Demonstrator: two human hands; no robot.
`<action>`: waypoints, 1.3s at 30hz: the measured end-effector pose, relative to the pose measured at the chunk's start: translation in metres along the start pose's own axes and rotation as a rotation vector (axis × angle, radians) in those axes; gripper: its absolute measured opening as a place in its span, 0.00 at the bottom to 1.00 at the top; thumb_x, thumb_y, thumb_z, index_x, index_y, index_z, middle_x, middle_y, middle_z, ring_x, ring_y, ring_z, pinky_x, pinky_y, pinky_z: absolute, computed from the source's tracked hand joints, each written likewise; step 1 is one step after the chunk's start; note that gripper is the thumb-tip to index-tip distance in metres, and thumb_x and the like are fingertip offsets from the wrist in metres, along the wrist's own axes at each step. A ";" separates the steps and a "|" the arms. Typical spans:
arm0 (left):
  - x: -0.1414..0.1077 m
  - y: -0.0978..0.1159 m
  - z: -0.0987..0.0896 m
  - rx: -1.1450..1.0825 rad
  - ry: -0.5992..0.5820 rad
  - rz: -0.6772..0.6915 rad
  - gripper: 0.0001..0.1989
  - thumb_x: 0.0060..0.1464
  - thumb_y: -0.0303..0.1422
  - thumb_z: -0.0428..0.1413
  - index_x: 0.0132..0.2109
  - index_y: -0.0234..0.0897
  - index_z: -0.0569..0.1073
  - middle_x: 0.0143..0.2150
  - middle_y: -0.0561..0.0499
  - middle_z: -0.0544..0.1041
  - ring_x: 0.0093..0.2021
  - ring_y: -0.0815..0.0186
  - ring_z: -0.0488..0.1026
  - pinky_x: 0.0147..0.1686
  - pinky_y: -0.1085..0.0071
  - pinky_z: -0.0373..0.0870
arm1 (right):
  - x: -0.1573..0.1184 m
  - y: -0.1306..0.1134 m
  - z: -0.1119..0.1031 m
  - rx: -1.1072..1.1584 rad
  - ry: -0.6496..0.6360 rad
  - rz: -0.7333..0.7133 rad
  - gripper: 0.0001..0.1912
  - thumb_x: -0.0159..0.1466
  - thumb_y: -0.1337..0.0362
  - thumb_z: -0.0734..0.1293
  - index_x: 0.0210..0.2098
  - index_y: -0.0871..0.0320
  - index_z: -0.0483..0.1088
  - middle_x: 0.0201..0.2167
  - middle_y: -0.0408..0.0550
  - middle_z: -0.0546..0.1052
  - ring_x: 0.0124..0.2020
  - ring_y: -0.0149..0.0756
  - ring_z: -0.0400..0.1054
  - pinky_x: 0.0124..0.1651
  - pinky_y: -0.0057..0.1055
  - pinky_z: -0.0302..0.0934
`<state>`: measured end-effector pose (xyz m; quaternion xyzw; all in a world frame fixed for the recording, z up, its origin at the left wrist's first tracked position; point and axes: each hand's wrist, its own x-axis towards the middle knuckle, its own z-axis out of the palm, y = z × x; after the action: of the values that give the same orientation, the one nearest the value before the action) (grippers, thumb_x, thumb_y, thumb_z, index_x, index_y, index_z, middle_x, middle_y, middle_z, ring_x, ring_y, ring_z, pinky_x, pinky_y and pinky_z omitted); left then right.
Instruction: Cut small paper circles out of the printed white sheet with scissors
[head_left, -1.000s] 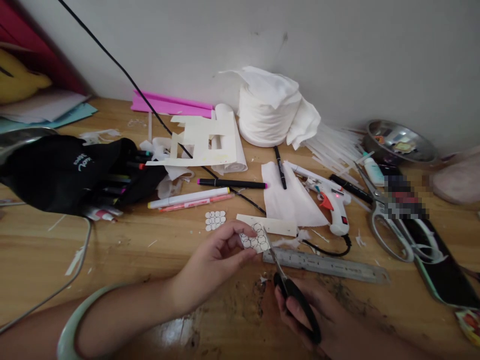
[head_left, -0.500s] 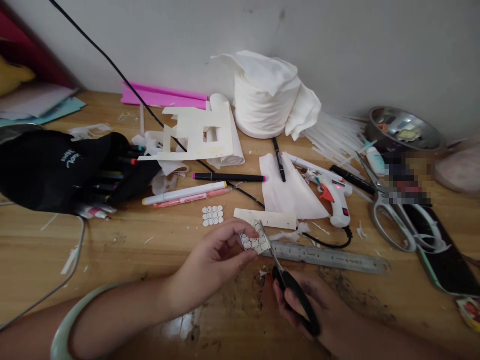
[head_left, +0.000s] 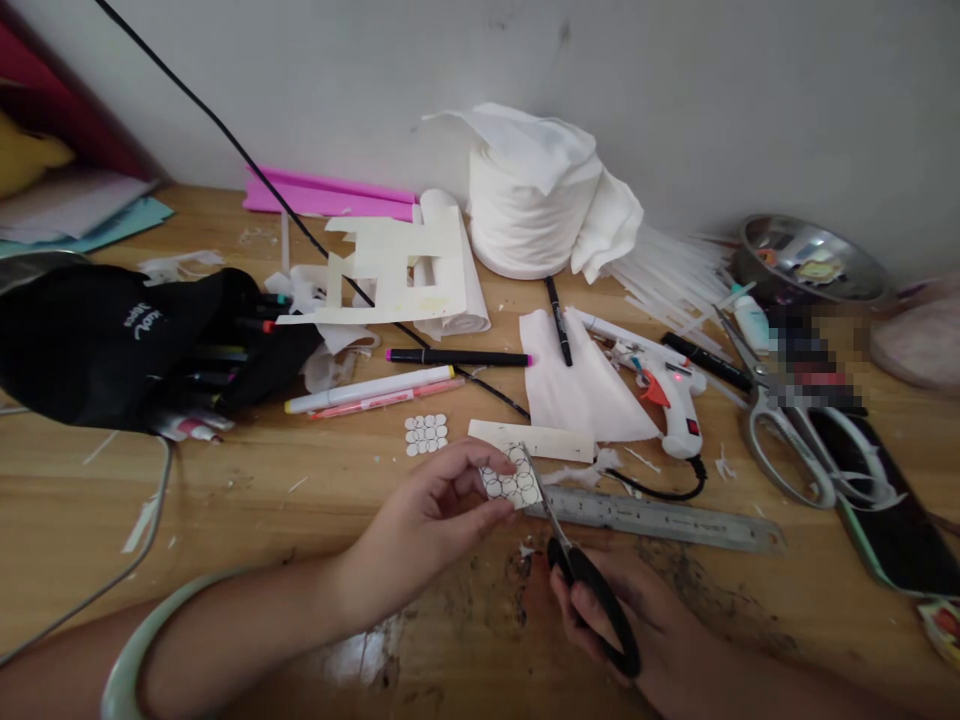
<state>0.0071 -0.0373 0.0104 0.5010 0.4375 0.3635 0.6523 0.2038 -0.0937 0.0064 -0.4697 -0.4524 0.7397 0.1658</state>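
Room ran between the left hand (head_left: 431, 510) and the black pouch (head_left: 112, 345). Beyond the right hand (head_left: 626, 620), a ruler (head_left: 660, 518) and glue gun (head_left: 681, 425) obstructed passage.

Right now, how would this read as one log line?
left hand: circle card; right hand: black scissors, at card edge; nearby: ruler

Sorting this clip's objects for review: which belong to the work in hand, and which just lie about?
Work in hand:
- black-handled scissors, right hand
- circle-marked paper, left hand
- similar circle piece, probably

Apparently lying about:
- glue gun
- metal ruler
- grey-handled scissors
- pink-ended black marker
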 end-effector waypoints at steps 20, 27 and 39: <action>-0.004 0.001 -0.006 0.198 0.004 0.128 0.09 0.53 0.28 0.52 0.41 0.38 0.72 0.39 0.50 0.72 0.38 0.68 0.69 0.37 0.74 0.67 | -0.003 -0.019 -0.002 0.117 -0.019 0.108 0.32 0.50 0.32 0.55 0.31 0.57 0.58 0.20 0.38 0.59 0.16 0.21 0.46 0.15 0.18 0.41; -0.001 0.003 -0.006 0.157 0.097 0.148 0.12 0.54 0.27 0.51 0.44 0.40 0.74 0.46 0.51 0.73 0.41 0.69 0.73 0.40 0.75 0.72 | 0.000 -0.012 -0.007 0.159 -0.094 -0.052 0.29 0.52 0.34 0.57 0.30 0.56 0.59 0.23 0.40 0.60 0.17 0.22 0.49 0.14 0.16 0.43; -0.003 0.005 -0.008 0.233 0.009 0.347 0.20 0.53 0.20 0.52 0.47 0.48 0.74 0.42 0.54 0.75 0.41 0.71 0.72 0.39 0.80 0.71 | 0.000 -0.006 -0.008 0.110 -0.103 0.012 0.32 0.51 0.33 0.55 0.33 0.57 0.59 0.23 0.40 0.62 0.15 0.20 0.50 0.13 0.15 0.44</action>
<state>-0.0015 -0.0360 0.0149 0.6392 0.3867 0.4197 0.5154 0.2092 -0.0862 0.0099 -0.4239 -0.4164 0.7875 0.1633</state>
